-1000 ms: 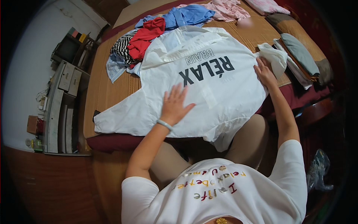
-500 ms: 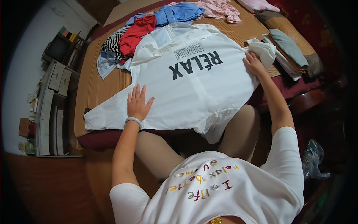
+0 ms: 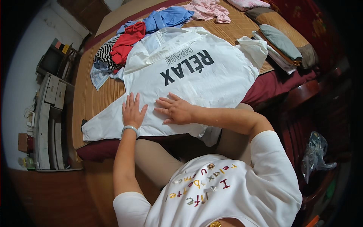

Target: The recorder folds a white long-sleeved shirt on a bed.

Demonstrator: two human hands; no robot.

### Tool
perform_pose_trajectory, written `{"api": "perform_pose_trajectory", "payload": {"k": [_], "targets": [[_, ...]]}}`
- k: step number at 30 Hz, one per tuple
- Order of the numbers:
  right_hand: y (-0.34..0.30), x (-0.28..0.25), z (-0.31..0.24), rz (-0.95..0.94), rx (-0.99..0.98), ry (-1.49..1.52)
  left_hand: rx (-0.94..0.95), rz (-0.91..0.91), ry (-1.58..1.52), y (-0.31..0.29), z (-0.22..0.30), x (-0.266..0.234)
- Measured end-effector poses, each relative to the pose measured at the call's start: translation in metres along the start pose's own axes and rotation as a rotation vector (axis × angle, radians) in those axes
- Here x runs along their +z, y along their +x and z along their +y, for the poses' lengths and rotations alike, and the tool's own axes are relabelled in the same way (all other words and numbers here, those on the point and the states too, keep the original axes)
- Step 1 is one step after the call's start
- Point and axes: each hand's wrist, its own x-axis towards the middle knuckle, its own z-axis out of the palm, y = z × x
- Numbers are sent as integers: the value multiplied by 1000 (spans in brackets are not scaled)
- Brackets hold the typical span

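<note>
A white long-sleeved hooded jacket [image 3: 211, 87] with dark lettering lies spread over the bed, its hood end away from me and its near edge hanging toward my knees. One sleeve stretches out to the left; the other is bunched at the right. My left hand [image 3: 132, 111] rests flat on the cloth near the base of the left sleeve, fingers stretched out. Just right of it, my right hand [image 3: 176, 111] lies palm down on the jacket with its fingers spread, pointing left. Neither hand grips the cloth.
A heap of clothes lies at the far left, with a red garment [image 3: 128, 41] and a blue one [image 3: 170, 17]. Folded clothes [image 3: 281, 43] are stacked on the right. A wooden chair [image 3: 298, 98] stands beside the bed, with a clear plastic bag [image 3: 315, 153] on it.
My right hand has left the jacket's right side and swung inward, close to my left hand. My left hand stays flat at about the same place on the cloth. The view has shifted slightly.
</note>
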Motion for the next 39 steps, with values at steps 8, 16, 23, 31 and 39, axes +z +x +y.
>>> {"api": "perform_pose_trajectory", "payload": {"k": [8, 16, 23, 31, 39], "targets": [[-83, -51, 111, -21, 334, -107, -15, -17, -6, -1, 2, 0], [-214, -130, 228, -75, 1147, -141, -16, -23, 19, 0, 1, 1], [-205, -143, 242, 3, 1305, -169, -8, -16, 22, -1, 1, 1], [-40, -45, 89, 84, 372, -137, -8, -5, 25, 0, 0, 5], [-1, -31, 95, -118, 189, -15, -5, -7, 47, -1, 0, 4]]}}
